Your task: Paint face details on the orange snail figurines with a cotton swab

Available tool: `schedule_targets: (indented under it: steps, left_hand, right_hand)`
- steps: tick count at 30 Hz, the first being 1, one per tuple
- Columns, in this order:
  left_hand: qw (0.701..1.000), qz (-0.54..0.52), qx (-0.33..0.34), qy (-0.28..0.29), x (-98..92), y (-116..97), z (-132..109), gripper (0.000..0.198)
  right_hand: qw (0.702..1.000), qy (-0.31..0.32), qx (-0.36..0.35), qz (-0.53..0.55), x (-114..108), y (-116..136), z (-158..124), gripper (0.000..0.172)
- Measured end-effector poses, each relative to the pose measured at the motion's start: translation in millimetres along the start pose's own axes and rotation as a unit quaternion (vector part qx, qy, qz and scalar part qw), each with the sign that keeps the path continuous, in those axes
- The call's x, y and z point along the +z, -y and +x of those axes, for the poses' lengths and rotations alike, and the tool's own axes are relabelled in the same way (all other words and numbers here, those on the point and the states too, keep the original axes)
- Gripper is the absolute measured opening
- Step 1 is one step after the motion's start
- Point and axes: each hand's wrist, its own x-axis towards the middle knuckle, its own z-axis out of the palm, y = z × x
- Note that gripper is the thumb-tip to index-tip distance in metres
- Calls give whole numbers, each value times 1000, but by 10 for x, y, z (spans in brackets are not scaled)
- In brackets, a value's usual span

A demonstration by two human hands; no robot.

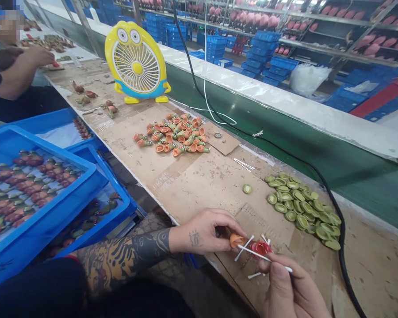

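My left hand (205,229) pinches a small orange cone-shaped piece (236,240) low over the cardboard-covered bench (199,185). My right hand (290,289) grips a thin white stick (268,259) whose tip lies across a small red cap (261,248) beside the orange piece. More white sticks (254,275) lie under the hands. A heap of orange-and-green cone pieces (175,134) sits further back. A pile of green rings (301,207) lies to the right, with one loose ring (247,189) apart from it.
Blue trays (43,221) of finished reddish pieces stand at my left. A yellow cartoon desk fan (135,62) stands at the back, its black cable (318,181) running along the bench. A green conveyor belt (318,145) runs alongside. Another person's arm (16,70) works at far left.
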Motion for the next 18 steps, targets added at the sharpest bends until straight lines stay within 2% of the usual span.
schedule_targets:
  steps: [5,8,10,14,18]
  left_hand:
    - [1000,-2,-3,2,-8,-7,-3,26]
    - [1000,3,-14,4,-6,-4,-4,27]
    - [1000,7,-10,9,-8,-1,-4,27]
    - [1000,14,-1,21,-19,-1,-1,29]
    - [999,20,-12,41,-30,-34,-2,35]
  right_hand:
    - [998,50,-23,-36,-62,-158,68,41]
    - [996,62,-37,-60,-73,-157,80,42]
    - [995,50,-42,-70,-49,-110,74,43]
    - [995,-19,-27,-94,19,-2,45,45]
    - [993,-23,-34,-111,32,39,33,46]
